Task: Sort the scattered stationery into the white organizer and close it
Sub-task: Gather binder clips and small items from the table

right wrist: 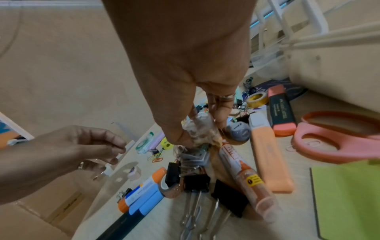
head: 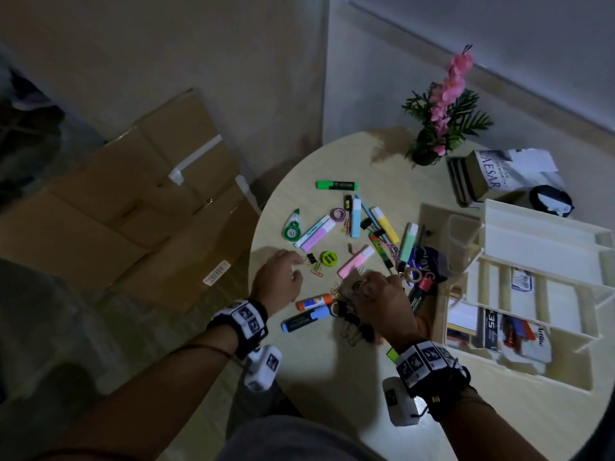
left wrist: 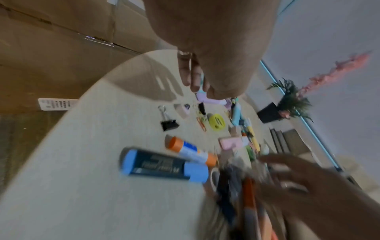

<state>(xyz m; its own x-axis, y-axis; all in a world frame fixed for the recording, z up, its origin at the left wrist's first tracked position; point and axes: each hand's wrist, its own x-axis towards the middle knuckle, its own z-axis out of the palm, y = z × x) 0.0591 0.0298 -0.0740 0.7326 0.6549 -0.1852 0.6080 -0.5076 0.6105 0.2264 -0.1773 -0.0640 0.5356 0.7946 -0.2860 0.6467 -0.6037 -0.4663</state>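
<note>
Your right hand (right wrist: 185, 81) pinches a small clear crinkly packet (right wrist: 200, 129) over the binder clips (right wrist: 197, 180), near the table's (head: 332, 377) middle. Your left hand (head: 278, 277) hovers with loosely curled fingers, holding nothing, above the glue stick (head: 314, 301) and blue highlighter (head: 306, 320). The white organizer (head: 545, 257) stands open at right; stationery lies scattered left of it.

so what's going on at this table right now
A person is partway through tidying stationery on a round table. Their right hand pinches a small crinkly clear packet above a pile of binder clips. The left hand hovers, holding nothing, near a yellow round piece. The white organizer stands open; most highlighters are still scattered.
</note>
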